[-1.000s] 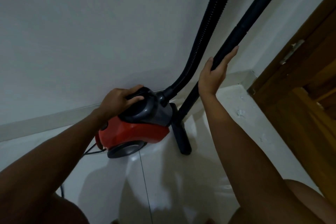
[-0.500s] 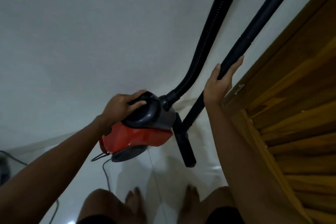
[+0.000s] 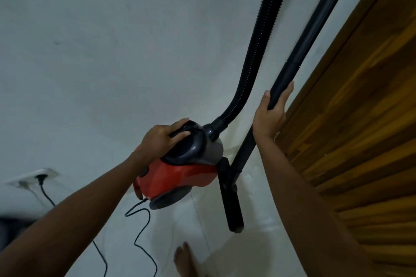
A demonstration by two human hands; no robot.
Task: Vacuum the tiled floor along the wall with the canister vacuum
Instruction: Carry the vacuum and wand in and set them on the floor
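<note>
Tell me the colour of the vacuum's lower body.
Red, under a dark grey top; the canister shows it in the head view.

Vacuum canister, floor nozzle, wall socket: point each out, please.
vacuum canister [image 3: 177,175]: head view, red lower shell.
floor nozzle [image 3: 233,209]: head view, middle of black bar.
wall socket [image 3: 40,176]: head view, plug in plate.

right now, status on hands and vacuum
Left hand grips canister vacuum handle. Right hand holds wand. Power cord loose on floor by foot.
</note>
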